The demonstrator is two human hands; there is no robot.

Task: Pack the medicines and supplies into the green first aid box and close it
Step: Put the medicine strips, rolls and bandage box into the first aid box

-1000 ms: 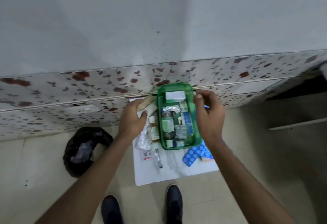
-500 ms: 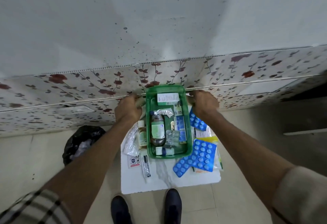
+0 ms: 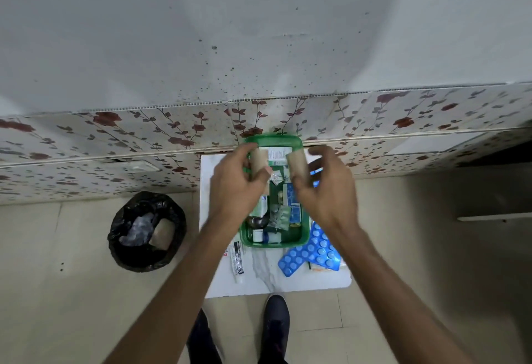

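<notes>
The green first aid box (image 3: 290,241) lies open on a white board (image 3: 288,280) on the floor, filled with a brown bottle, small boxes and sachets. My left hand (image 3: 237,181) holds a beige bandage roll (image 3: 259,162) above the box's far end. My right hand (image 3: 325,188) holds a second beige bandage roll (image 3: 298,166) beside it. Blue tablet strips (image 3: 312,253) lie on the board at the box's right front corner. A white ointment tube (image 3: 238,261) lies in front of the box's left corner.
A bin lined with a black bag (image 3: 146,231) stands on the floor to the left. A flower-patterned wall panel (image 3: 115,139) runs behind the board. My two dark shoes (image 3: 275,326) stand at the board's near edge.
Both hands have come up from the box's far corners and now each holds a beige roll above the box. The camera view has shifted closer.
</notes>
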